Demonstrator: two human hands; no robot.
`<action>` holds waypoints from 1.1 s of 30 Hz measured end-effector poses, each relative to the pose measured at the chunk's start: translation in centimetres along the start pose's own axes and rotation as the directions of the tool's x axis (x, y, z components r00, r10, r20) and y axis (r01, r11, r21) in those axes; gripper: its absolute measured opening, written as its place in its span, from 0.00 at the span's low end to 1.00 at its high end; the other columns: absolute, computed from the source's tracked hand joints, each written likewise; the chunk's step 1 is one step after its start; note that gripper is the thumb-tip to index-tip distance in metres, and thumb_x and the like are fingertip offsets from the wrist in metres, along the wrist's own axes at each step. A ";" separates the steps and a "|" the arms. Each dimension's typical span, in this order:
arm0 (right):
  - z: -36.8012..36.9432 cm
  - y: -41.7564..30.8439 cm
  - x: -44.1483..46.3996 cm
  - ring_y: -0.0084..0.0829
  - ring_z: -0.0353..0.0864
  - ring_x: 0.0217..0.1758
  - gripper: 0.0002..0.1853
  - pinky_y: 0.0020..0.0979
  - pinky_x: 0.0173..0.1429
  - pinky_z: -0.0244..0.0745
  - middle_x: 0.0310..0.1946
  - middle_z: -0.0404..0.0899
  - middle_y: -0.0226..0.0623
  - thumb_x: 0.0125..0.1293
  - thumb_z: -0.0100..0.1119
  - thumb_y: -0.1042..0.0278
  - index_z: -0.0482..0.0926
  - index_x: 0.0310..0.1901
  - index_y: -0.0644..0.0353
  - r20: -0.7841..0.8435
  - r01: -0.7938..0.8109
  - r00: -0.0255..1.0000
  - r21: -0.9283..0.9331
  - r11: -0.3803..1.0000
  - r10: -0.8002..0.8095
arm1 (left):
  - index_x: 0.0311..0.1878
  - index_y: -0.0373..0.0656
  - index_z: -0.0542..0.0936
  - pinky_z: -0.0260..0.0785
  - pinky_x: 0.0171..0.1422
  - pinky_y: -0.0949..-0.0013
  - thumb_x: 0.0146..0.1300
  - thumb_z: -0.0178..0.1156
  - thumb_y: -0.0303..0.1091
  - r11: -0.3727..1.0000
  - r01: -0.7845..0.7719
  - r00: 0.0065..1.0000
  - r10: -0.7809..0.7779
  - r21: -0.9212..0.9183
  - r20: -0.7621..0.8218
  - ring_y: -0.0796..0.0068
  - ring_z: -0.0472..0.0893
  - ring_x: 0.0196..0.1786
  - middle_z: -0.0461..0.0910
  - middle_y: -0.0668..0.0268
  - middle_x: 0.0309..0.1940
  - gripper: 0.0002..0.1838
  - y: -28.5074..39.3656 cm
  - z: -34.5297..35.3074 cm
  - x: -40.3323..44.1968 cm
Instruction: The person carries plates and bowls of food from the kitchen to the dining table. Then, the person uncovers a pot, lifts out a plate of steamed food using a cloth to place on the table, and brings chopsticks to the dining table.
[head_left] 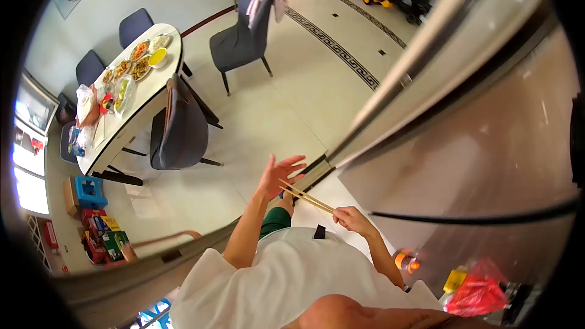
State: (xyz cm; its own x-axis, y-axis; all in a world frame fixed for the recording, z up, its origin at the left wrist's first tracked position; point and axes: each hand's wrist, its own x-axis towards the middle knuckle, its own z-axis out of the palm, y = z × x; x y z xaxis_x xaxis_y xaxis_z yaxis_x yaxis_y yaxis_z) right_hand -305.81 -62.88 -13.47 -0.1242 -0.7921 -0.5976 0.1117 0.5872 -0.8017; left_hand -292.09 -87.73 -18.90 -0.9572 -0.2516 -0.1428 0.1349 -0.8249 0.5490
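My right hand is closed around the thick ends of a pair of wooden chopsticks, whose tips point up and left. Close to those tips is my left hand, held out in front of me with its fingers spread and nothing in it. From this angle I cannot tell whether the chopsticks touch the left palm. Below both hands is my own white shirt.
A doorway track crosses the floor ahead, with a sliding door at right. Beyond stand a dining table bearing several dishes, a near chair and a farther chair. Boxes lie left; a refrigerator-like glossy surface stands right.
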 end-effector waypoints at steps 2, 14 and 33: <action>-1.2 -4.1 3.8 0.12 0.51 0.14 0.19 0.19 0.18 0.46 0.13 0.56 0.17 0.69 0.46 0.55 0.74 0.26 0.58 0.015 0.004 1.000 -0.002 1.000 -0.004 | 0.62 0.42 0.68 0.56 0.66 0.56 0.63 0.36 0.66 0.959 0.048 0.996 -0.068 0.278 0.061 0.64 0.62 0.65 0.63 0.64 0.64 0.38 4.8 0.0 2.4; -5.8 -20.9 23.0 0.11 0.49 0.14 0.13 0.17 0.17 0.44 0.13 0.55 0.17 0.69 0.48 0.62 0.77 0.34 0.62 0.068 0.037 0.997 -0.088 0.995 -0.032 | 0.53 0.38 0.72 0.62 0.61 0.60 0.58 0.61 0.42 0.116 0.330 0.642 0.700 0.937 -0.313 0.58 0.69 0.58 0.72 0.55 0.53 0.24 24.2 -17.4 7.2; -11.6 -40.1 54.1 0.11 0.48 0.13 0.14 0.19 0.16 0.46 0.14 0.53 0.17 0.70 0.45 0.59 0.74 0.37 0.61 0.231 -0.071 0.971 0.011 0.997 0.067 | 0.65 0.41 0.52 0.73 0.48 0.59 0.36 0.68 0.31 0.166 0.970 0.014 0.697 0.180 -0.717 0.52 0.79 0.44 0.79 0.51 0.38 0.50 47.1 -35.7 8.0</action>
State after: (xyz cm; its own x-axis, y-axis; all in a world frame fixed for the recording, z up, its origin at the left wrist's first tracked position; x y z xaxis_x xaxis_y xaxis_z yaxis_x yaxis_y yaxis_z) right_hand -328.45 -127.35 -13.86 0.1142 -0.7680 -0.6302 0.1307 0.6404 -0.7568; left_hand -284.28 -146.67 -23.56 0.2638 -0.9413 -0.2104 -0.9519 -0.2893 0.1009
